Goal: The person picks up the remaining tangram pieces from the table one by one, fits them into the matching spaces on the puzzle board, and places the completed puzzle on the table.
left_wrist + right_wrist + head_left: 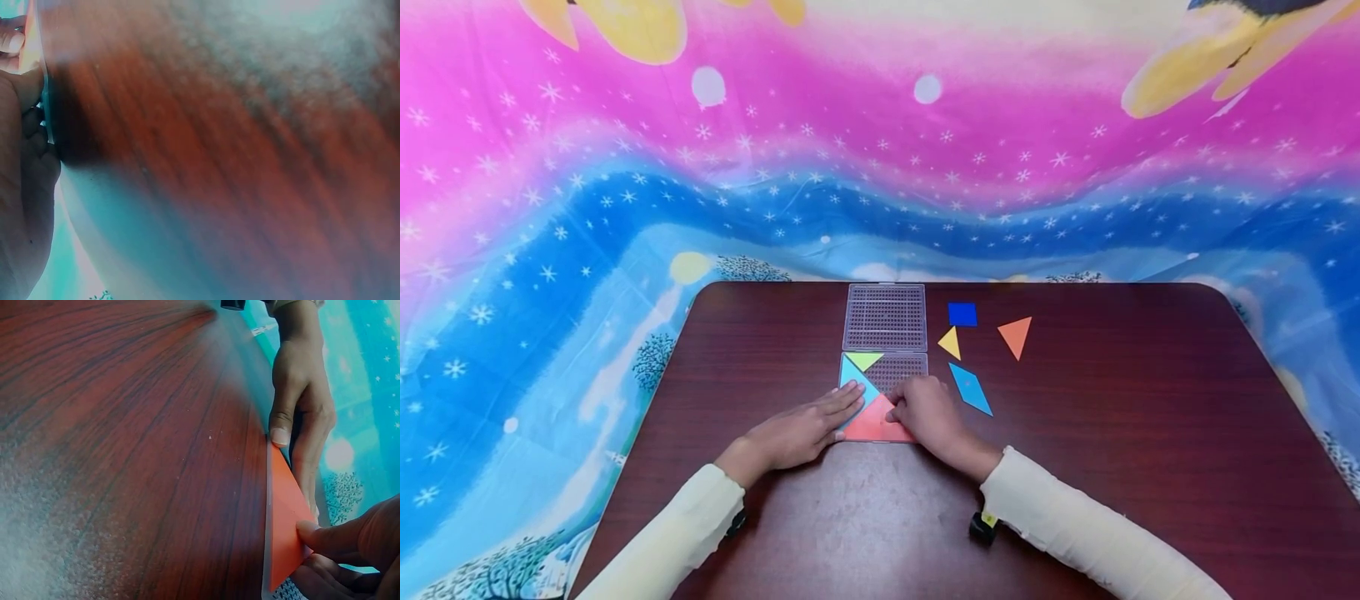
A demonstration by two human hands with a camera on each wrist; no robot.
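1. Fingers of your left hand (805, 427) lie straight and close together across the big light-blue triangle (852, 374), holding nothing; your thumb stands apart from them, at the near left corner of the board, where it seems to touch the tip of the big red-orange triangle.
2. Under those fingers, the light-blue triangle runs along the left side of the near grid panel (906, 367). It looks placed, though your hand hides part of it.
3. Beside its far tip, you have the green triangle (863, 360) in the panel's far left corner, apparently done too.
4. Along the panel's near edge lies the big red-orange triangle (874, 421). It looks close to its place, but you cannot tell from these views whether it sits fully flat.
5. Behind, the far grid panel (887, 317) carries no piece.
6. On the right, your right hand (931, 417) has its fingers curled, thumb and fingers pinching the red-orange triangle at its inner corner.
7. Further right, four pieces lie loose on the table (1112, 400): the yellow triangle (951, 342), the dark-blue square (962, 314), the light-blue parallelogram (972, 389) and, outermost, the small orange triangle (1016, 337). By this count, you are a little under halfway: three pieces on the near panel, four off it.
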